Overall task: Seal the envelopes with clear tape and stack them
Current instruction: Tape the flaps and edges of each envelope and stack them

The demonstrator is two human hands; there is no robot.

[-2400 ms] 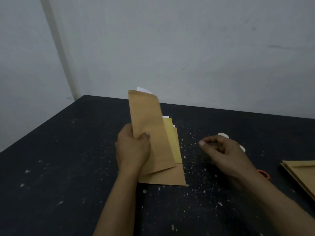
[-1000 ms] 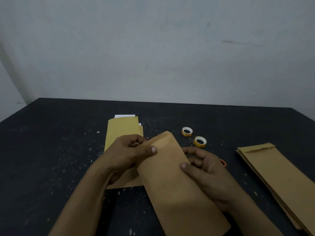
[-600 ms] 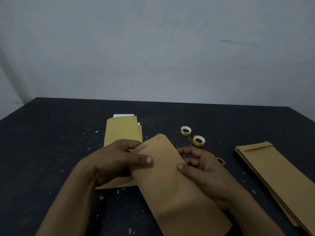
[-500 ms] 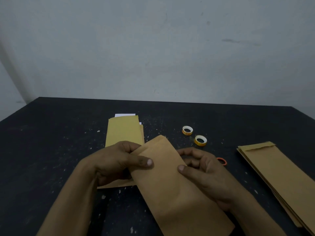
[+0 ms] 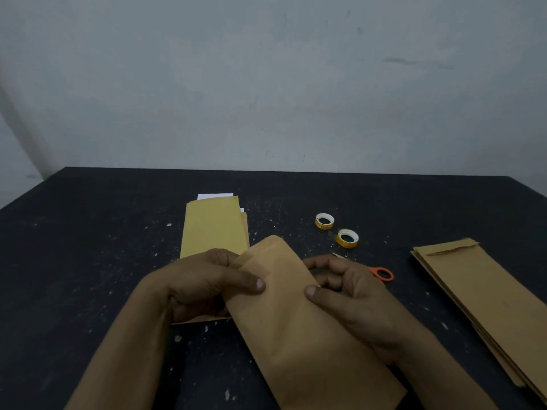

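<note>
Fingers of the left hand [image 5: 204,287] curl behind the near-left edge of a brown envelope [image 5: 296,335], with the thumb pressed flat on its face, so that hand pinches it. The right hand [image 5: 352,300] pinches the opposite edge the same way: thumb on top, fingers curled loosely behind. The envelope is held between the 2 hands just above the black table [image 5: 88,261], slanted, its far end pointing away from the person.

I judge the step in hand to be readying 1 envelope for sealing. A faint crease near the far end may be the flap folded down, though the dim light makes that hard to confirm. No tape shows on it.

Behind the left hand lies a pile of yellower envelopes [image 5: 213,229] with white paper showing at the top (probably those yet to be sealed). Another stack of brown envelopes [image 5: 485,297] lies at the right.

Next, the envelope likely needs setting flat with the left hand holding the flap shut. That frees the right hand for 1 of the 2 tape rolls [image 5: 347,238] beyond it, and the orange-handled scissors [image 5: 381,274] just beside it.
</note>
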